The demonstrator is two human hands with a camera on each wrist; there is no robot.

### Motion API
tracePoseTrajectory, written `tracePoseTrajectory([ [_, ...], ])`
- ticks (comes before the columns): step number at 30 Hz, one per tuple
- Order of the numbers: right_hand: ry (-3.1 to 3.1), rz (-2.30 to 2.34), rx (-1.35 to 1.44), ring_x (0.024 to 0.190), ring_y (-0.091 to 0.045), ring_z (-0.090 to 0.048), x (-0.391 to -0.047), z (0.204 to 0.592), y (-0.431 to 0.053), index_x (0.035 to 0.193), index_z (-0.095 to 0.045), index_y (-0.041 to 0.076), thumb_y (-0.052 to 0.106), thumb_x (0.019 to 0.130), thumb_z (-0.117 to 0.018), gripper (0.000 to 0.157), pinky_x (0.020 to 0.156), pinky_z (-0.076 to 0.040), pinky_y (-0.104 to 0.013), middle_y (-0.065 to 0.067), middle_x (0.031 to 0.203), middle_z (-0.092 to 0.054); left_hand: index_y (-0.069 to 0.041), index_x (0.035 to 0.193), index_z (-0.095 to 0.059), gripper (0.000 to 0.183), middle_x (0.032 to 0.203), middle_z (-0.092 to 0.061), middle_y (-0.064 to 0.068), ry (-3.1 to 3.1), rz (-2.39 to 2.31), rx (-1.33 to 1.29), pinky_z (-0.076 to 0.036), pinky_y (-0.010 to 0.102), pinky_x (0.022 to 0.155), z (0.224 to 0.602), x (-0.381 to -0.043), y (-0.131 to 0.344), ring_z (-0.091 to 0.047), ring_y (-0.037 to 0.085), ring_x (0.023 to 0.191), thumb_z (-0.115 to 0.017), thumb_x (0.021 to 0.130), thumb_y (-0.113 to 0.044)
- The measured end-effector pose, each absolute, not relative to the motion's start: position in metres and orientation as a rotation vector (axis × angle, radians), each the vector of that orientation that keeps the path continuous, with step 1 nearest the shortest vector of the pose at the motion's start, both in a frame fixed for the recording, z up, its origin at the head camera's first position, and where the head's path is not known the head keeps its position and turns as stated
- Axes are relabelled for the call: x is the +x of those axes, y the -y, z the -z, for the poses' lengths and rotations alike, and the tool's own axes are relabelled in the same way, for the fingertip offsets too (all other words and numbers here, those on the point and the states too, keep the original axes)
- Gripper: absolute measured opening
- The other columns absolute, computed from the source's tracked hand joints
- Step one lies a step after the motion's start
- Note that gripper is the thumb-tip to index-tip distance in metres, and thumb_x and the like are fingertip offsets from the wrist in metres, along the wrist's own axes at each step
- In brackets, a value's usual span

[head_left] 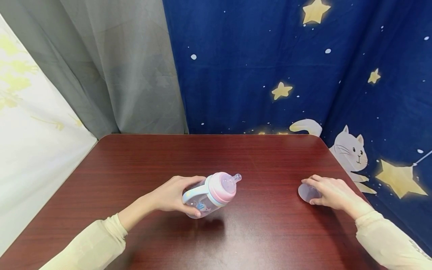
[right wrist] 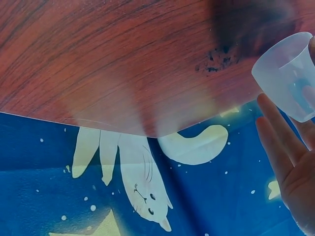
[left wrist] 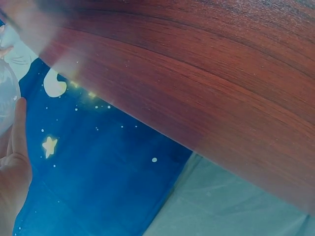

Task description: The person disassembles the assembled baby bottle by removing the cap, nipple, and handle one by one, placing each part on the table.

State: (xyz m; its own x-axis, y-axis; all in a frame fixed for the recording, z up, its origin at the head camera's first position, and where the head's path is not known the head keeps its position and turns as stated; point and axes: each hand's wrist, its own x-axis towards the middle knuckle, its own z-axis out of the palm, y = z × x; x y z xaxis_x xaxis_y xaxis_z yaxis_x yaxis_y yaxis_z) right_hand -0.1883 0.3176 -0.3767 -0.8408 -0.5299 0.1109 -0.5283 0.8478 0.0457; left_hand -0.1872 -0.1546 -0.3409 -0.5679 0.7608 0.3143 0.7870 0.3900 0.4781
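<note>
My left hand (head_left: 172, 194) grips a baby bottle (head_left: 213, 195) around its clear body and tilts it above the table. The bottle has a pink collar, a pale handle and a clear teat pointing up to the right. Only a sliver of the bottle (left wrist: 7, 98) shows at the left edge of the left wrist view. Over at the table's right side, my right hand (head_left: 334, 193) holds a translucent cup-shaped cap (head_left: 308, 193) between thumb and fingers. In the right wrist view that cap (right wrist: 283, 73) is tilted, and its far side is cut off by the frame.
The dark red wooden table (head_left: 135, 161) has rounded far corners. Behind it hang a grey curtain (head_left: 135, 67) and a blue curtain (head_left: 236, 93) with stars and a cat. A white curtain (head_left: 30, 131) hangs along the left side.
</note>
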Motion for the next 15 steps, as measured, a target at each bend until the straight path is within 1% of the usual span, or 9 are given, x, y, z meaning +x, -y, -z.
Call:
tracePoseTrajectory([
  [15, 2.958, 0.038, 0.838, 0.067, -0.014, -0.054, -0.1915, 0.382, -0.3164, 0.111, -0.058, 0.01, 0.032, 0.061, -0.077, 0.057, 0.049, -0.04, -0.036, -0.003, 0.097, -0.056, -0.02, 0.12, -0.048, 0.072, 0.094, -0.057, -0.014, 2.597, 0.935, -1.429, -0.044, 0.022, 0.067, 0.342, -0.1875, 0.1548, -0.054, 0.001, 0.079, -0.073, 0.06, -0.053],
])
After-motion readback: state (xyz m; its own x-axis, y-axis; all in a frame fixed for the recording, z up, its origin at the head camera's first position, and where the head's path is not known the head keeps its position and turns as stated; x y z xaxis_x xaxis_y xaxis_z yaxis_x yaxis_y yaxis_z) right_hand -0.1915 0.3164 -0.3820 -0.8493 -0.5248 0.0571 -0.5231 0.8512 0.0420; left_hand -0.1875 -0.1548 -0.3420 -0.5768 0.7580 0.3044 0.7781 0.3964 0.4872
